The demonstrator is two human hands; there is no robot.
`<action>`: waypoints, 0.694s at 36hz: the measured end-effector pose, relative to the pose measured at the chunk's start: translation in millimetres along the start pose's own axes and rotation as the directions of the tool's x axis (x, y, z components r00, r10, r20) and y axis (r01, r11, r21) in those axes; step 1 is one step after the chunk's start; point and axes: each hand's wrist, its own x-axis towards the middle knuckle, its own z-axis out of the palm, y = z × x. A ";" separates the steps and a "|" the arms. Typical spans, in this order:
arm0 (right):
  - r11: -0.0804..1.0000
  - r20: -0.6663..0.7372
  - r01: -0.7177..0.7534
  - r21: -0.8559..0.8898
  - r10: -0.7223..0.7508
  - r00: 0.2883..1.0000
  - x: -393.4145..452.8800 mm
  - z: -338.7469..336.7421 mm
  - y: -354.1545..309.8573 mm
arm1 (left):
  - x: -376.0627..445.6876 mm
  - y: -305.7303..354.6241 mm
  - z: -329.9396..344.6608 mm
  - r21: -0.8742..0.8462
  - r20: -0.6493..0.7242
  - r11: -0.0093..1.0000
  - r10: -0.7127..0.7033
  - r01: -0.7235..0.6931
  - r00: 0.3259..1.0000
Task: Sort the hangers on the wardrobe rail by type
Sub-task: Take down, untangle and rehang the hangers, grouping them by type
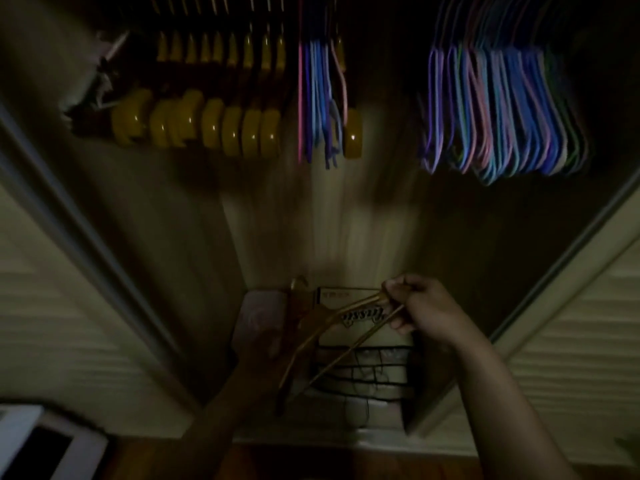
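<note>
Hanger: I am holding a slim tan wooden hanger low inside the wardrobe, above a cardboard box.
Right hand: pinching its upper end.
Left hand: blurred, seemingly gripping its middle.
Rail: yellow wooden hangers hanging left, coloured wire hangers right.

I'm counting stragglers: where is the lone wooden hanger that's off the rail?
Low in the head view's centre, the wooden hanger is held between both hands: right hand pinching one end, left hand at the other, before a cardboard box.

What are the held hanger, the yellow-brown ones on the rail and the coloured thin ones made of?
Held hanger: probably wood, tan, thick flat arms. Yellow-brown hangers: glossy lacquered wood or plastic, bright highlights on rounded ends. Thin coloured hangers: likely plastic or coated wire, slim rods; blur leaves it open.
</note>
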 end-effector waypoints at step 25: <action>0.988 0.134 0.007 -0.153 0.014 0.991 59.8 -2.3 26.9 | -117.1 43.7 -200.5 -0.417 0.007 0.888 -0.212 0.195 0.977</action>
